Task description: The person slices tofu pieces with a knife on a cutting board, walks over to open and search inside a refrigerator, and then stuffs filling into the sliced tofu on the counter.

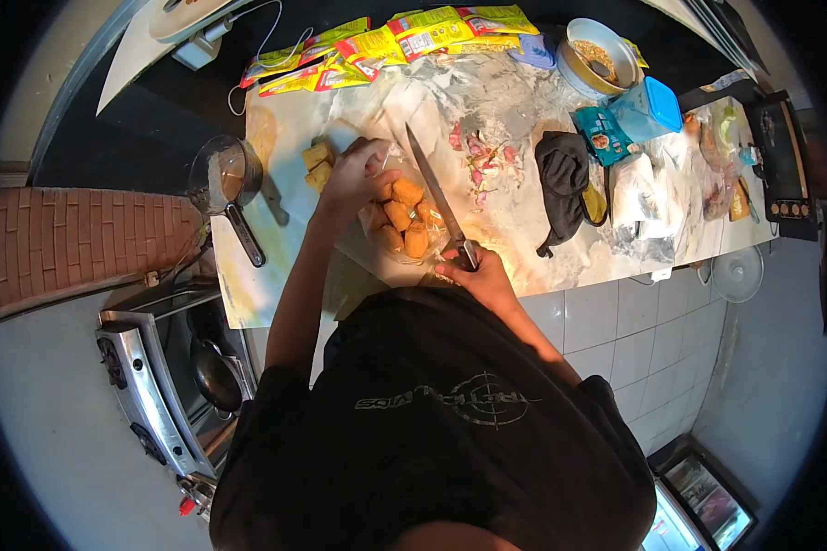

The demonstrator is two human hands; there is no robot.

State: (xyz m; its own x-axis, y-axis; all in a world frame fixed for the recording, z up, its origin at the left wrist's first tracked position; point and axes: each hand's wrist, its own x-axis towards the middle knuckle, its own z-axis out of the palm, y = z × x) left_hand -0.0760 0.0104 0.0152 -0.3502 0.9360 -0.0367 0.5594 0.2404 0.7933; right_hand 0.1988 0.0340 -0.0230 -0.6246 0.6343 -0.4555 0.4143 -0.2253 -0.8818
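Note:
My left hand (354, 176) is at the upper end of a clear plastic bag (383, 248), its fingers bent and closed on the plastic. Inside the bag are several orange-brown fried tofu pieces (399, 215). In my right hand (485, 280) is a long kitchen knife (436, 188), held by its dark handle near the table's front edge. Its blade points away from me, along the bag's right side. Just left of my left hand lie several yellowish tofu blocks (318, 165), partly hidden by that hand.
A pan (225, 174) stands at the table's left. Yellow-red packets (377, 48) line the back. Reddish peelings (487, 161), a black cloth (563, 179), a bowl (599, 55) and a blue-lidded container (646, 108) lie rightward. Below left is a gas stove (147, 386).

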